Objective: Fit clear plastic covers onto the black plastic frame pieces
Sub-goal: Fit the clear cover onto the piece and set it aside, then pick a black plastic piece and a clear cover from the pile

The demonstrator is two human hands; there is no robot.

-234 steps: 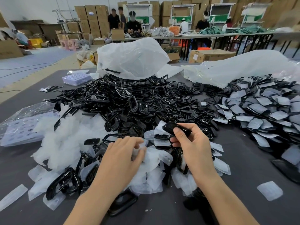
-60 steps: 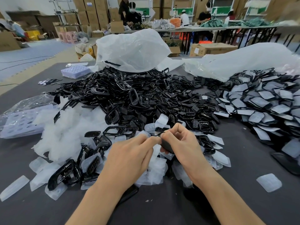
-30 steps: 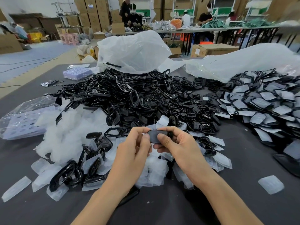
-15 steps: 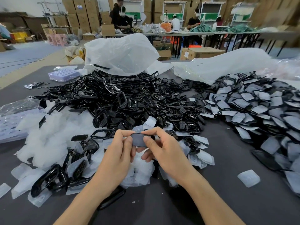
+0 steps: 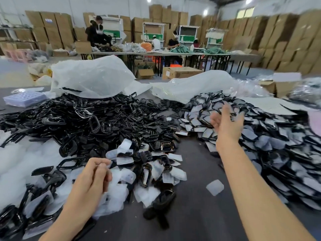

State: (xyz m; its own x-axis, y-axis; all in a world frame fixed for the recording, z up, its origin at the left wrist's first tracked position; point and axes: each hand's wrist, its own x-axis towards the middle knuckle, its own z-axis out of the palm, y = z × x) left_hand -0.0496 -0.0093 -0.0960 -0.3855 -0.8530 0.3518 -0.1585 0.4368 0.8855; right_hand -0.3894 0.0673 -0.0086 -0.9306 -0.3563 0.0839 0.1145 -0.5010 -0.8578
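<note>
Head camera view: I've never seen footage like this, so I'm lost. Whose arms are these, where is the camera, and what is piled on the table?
No machine here: a person works with bare hands, and the one camera sits on their head, looking forward and down. On the dark grey table lie a heap of bare black plastic frame pieces, loose clear plastic covers nearer the person, and, to the right, a pile of frames already covered. The right hand is open and empty above that pile. The left hand hangs over the clear covers with fingers loosely curled; whether it pinches one is too blurred to tell. Big white plastic bags lie behind the heaps.
</note>
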